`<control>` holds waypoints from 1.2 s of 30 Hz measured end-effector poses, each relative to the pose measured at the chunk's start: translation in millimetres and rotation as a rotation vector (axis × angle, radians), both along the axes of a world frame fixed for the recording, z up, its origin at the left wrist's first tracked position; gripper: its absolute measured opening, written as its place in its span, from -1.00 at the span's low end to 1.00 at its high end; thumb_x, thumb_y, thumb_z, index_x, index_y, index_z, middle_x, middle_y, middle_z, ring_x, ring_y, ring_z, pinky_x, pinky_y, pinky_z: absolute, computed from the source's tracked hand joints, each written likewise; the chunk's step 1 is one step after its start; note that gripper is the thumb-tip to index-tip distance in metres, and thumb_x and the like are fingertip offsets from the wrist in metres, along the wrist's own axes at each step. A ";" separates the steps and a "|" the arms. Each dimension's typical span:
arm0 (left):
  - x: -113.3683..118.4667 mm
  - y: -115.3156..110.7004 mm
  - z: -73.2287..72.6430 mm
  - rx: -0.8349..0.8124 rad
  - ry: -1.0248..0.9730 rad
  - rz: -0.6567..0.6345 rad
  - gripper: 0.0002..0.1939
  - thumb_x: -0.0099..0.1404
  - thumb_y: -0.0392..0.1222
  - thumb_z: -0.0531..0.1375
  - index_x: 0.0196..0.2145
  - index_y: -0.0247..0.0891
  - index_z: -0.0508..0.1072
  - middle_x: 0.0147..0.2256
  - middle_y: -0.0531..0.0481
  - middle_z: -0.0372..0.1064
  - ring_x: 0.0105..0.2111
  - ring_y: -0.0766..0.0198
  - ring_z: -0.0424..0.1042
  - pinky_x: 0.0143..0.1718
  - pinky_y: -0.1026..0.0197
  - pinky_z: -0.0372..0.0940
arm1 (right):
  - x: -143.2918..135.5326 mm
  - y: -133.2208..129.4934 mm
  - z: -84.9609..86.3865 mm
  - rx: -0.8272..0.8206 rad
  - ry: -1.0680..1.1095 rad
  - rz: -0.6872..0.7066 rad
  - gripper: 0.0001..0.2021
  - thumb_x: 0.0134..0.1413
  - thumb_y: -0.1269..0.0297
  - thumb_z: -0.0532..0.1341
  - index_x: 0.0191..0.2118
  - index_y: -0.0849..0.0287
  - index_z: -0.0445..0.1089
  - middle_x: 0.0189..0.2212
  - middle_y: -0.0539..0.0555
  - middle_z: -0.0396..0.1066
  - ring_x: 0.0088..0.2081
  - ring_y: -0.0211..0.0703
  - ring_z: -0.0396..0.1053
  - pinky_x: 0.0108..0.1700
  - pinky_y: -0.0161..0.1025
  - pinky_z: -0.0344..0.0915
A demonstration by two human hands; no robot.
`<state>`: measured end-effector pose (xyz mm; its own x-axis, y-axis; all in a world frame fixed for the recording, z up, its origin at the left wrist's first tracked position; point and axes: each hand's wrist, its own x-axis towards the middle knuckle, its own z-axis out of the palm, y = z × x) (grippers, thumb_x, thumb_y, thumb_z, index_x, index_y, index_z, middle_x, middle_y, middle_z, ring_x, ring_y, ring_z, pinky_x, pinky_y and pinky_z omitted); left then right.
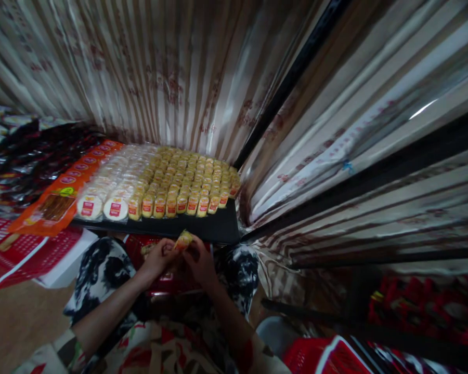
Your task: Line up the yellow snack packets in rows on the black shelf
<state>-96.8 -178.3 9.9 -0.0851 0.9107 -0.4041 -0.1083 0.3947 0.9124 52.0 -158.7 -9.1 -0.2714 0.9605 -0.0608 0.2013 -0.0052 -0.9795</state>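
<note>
Between my two hands I hold a small yellow wrapped snack pack [184,240] with a reddish label. My left hand [161,255] pinches its left side, and my right hand [199,259] grips it from the right. Beneath the hands a red basket [134,249] sits between my knees, with some yellowish packs partly visible in it. Just ahead, several rows of similar yellow packs [175,182] stand on a black shelf [218,223]. Left of them are rows of round white packs [116,208] with red labels.
An orange snack bag [58,200] and dark shiny packets [42,161] lie farther left on the shelf. A red basket [31,249] stands at left. Striped sheeting [171,78] and dark poles [366,176] bound the back and right. Red packages [425,306] sit at lower right.
</note>
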 end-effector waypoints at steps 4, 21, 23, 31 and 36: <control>10.7 15.9 8.2 0.079 0.091 -0.058 -0.57 -0.14 0.14 0.27 -0.44 -0.24 0.32 -0.54 0.10 0.33 -0.52 0.33 0.30 -0.47 0.30 0.20 | 3.1 4.2 11.8 0.028 0.018 -0.123 -0.60 0.02 0.30 0.14 0.03 0.10 0.24 -0.17 0.05 0.46 -0.15 -0.16 0.43 -0.09 -0.20 0.38; 45.0 135.2 58.9 0.446 0.464 -0.312 -0.64 0.08 -0.08 0.16 -0.18 -0.33 0.38 -0.49 0.10 0.22 -0.49 0.35 0.22 -0.45 0.31 0.17 | 46.5 65.0 14.7 0.229 -0.015 -0.339 -0.53 0.20 0.20 -0.07 0.19 0.21 0.11 0.09 0.18 0.23 0.07 -0.15 0.25 0.11 -0.17 0.21; 52.4 152.9 65.8 0.483 0.523 -0.253 -0.66 0.08 -0.10 0.17 -0.19 -0.32 0.36 -0.47 0.09 0.24 -0.49 0.36 0.23 -0.43 0.31 0.18 | 49.3 80.7 8.9 0.281 -0.106 -0.411 -0.52 0.18 0.25 -0.07 0.19 0.31 0.11 0.17 0.23 0.12 0.18 -0.12 0.10 0.21 -0.11 0.06; 97.4 202.5 85.7 0.583 0.698 -0.243 -0.75 0.13 -0.22 0.16 -0.19 -0.28 0.36 -0.38 0.02 0.36 -0.40 0.32 0.34 -0.33 0.28 0.23 | 48.4 123.7 -14.6 0.320 -0.353 -0.397 -0.50 0.09 0.41 -0.06 0.18 0.32 0.14 0.19 0.23 0.09 0.24 -0.08 -0.04 0.25 0.01 -0.06; 127.3 226.3 81.0 0.621 0.823 -0.291 -0.77 0.14 -0.29 0.16 -0.20 -0.25 0.36 -0.30 -0.01 0.39 -0.33 0.29 0.37 -0.27 0.26 0.24 | 49.3 123.3 -18.1 0.366 -0.380 -0.355 -0.46 0.07 0.46 -0.09 0.21 0.29 0.09 0.21 0.19 0.06 0.26 -0.12 -0.07 0.25 0.00 -0.06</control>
<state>30.5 48.0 90.8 0.1340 0.9663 0.2200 0.6552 -0.2529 0.7118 101.4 -35.4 -27.2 0.0434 0.9648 0.2592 0.5825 0.1864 -0.7912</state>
